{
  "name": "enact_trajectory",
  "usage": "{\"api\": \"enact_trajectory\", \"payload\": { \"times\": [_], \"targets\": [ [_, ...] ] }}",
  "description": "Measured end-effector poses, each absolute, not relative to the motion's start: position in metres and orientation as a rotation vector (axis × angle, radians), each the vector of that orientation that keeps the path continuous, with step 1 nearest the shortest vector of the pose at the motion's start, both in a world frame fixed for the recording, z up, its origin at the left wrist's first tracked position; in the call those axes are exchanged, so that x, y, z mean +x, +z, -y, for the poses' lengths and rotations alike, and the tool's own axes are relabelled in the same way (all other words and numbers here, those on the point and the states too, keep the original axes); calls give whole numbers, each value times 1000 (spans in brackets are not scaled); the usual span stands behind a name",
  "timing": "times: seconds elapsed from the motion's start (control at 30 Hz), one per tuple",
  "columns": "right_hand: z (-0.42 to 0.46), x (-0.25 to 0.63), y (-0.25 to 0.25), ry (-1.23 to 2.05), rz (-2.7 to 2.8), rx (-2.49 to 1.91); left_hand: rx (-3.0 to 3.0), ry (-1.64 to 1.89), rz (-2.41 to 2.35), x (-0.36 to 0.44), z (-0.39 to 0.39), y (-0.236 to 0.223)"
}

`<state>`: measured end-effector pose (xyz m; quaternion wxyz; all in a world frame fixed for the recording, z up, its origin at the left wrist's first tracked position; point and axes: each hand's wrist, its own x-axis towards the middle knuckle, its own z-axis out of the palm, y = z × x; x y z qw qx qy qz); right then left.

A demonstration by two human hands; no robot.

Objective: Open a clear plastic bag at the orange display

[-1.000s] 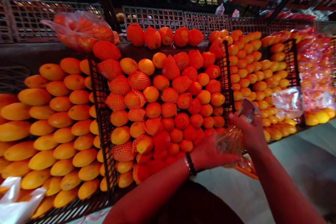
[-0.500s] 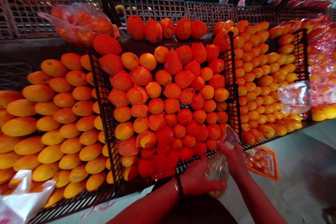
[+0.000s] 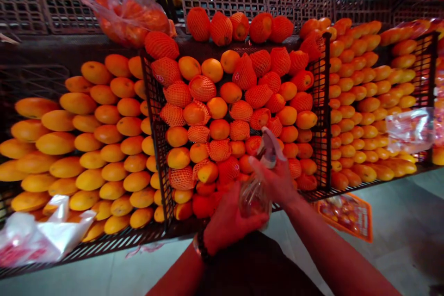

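Both my hands grip a thin clear plastic bag (image 3: 255,185) in front of a sloped fruit display. My left hand (image 3: 227,222) is closed round the bag's lower part. My right hand (image 3: 277,180) pinches its upper edge, and a corner of the bag sticks up above it. The bag looks empty. Just behind it, the middle black crate (image 3: 156,115) is stacked with orange fruit (image 3: 219,128), many in red foam nets.
Yellow mangoes (image 3: 104,148) fill the left section, and small oranges (image 3: 360,101) fill the right crate. A bagged lot of fruit (image 3: 130,14) sits at the top. A white plastic bag (image 3: 38,236) lies at the lower left. An orange basket (image 3: 347,215) stands on the floor to the right.
My hands and the clear bag have shifted left across the view, from the right crate's edge to the front of the middle crate. The view has tilted down and right.
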<state>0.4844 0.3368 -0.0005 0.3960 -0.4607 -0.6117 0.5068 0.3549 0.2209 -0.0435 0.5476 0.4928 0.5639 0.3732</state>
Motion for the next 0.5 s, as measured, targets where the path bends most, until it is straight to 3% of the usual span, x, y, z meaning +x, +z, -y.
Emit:
{"api": "enact_trajectory", "payload": {
  "times": [0.17,0.27,0.5],
  "targets": [
    [-283,461,-38,1514,1928,-1174,922,878,-1414,364,-140,-79],
    [-261,471,-57,1485,1976,-1203,829,829,-1500,383,-110,-95],
    [-271,594,-63,1335,1785,-1362,876,736,-1308,479,-143,-93]
  ]
}}
